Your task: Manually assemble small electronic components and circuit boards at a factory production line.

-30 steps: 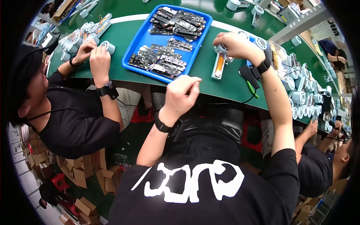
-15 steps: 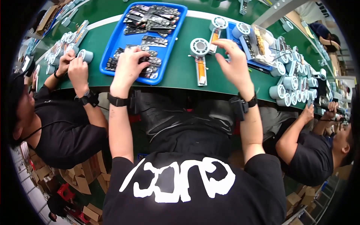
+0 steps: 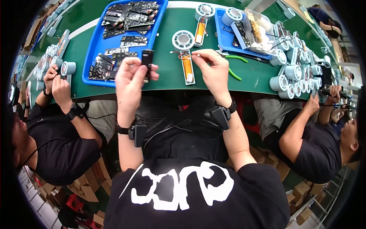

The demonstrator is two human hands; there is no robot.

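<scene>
My left hand grips a slim black circuit board, held upright just right of the blue tray. My right hand pinches the end of a thin red wire, at a small white connector. That wire runs to an orange battery in the open handle of a light-blue handheld fan, lying between my hands. Behind it lies a second fan, also with an orange battery and wires. The blue tray holds many more black circuit boards.
Green-handled pliers lie right of my right hand. Behind them, a smaller blue tray carries a clear box of small parts. Fan housings crowd the right side. Co-workers sit at both sides, the left one handling a fan housing.
My left hand has lifted a circuit board out of the tray and moved right. My right hand has moved left and closed on the wire end. The whole view has shifted slightly.
</scene>
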